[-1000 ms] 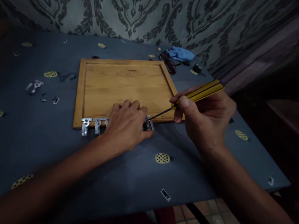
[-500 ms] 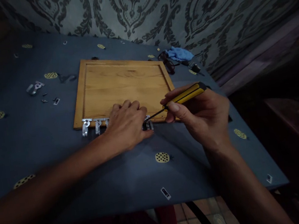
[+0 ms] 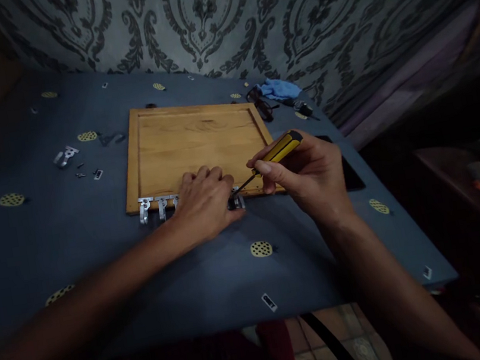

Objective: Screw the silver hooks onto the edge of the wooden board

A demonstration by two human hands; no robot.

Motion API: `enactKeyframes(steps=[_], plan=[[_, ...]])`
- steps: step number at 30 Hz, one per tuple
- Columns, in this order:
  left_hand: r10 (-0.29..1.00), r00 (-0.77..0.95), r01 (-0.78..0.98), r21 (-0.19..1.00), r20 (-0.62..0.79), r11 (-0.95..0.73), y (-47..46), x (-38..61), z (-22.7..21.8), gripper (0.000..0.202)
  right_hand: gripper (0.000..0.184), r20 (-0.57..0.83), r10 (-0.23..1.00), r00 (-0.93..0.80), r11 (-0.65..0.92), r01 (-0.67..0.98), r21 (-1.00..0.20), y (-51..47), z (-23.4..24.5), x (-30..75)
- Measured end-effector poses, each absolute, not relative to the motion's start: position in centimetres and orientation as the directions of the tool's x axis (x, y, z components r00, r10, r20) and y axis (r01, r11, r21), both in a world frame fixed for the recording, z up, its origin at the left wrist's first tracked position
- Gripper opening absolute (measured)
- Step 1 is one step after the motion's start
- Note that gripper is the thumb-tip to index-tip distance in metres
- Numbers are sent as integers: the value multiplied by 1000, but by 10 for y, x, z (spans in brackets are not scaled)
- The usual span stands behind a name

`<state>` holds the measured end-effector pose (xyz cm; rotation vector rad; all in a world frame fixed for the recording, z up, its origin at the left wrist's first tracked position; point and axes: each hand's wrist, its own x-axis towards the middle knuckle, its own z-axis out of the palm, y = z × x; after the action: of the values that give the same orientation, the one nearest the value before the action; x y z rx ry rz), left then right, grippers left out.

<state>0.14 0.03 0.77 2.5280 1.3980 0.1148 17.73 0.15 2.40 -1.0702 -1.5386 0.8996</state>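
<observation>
A wooden cabinet door (image 3: 197, 135) with a raised frame lies flat on the table. Several metal hinges (image 3: 145, 210) line its near edge. My left hand (image 3: 205, 204) presses on that edge with bent fingers, its thumb against the rightmost hinge (image 3: 238, 202); the hand covers part of the row. Pinched in my right hand (image 3: 318, 177) is a screwdriver (image 3: 278, 151) with a yellow and black handle. It is held tilted, and its thin shaft reaches down to the hinge at my left thumb. The exact contact of the tip is too small to make out.
On the left of the blue patterned table (image 3: 185, 296) lie a loose hinge (image 3: 66, 156) and small screws (image 3: 81, 175). Behind the door's right corner are glasses (image 3: 263, 107) and a blue cloth (image 3: 279, 88). A dark flat object (image 3: 351, 174) lies beyond my right hand.
The camera view has shifted slightly. My right hand and the screwdriver handle sit a little further left, showing more of the dark flat object. My left hand stays at the hinge.
</observation>
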Motion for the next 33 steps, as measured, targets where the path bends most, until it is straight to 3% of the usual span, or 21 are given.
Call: enactKeyframes(steps=[7, 17, 23, 33], plan=[[837, 547, 809, 275, -24, -520, 0, 0, 5, 43, 26, 293, 920, -262, 352, 221, -909, -2, 27, 189], [842, 538, 815, 271, -28, -512, 0, 1, 6, 44, 34, 390, 920, -47, 389, 248, -887, -3, 16, 176], [846, 533, 819, 258, -16, -512, -1, -1, 5, 43, 27, 425, 905, 9, 417, 172, -892, -4, 6, 175], [849, 527, 835, 201, -29, -512, 3, -1, 8, 40, 35, 400, 915, -50, 403, 49, -914, -2, 7, 179]])
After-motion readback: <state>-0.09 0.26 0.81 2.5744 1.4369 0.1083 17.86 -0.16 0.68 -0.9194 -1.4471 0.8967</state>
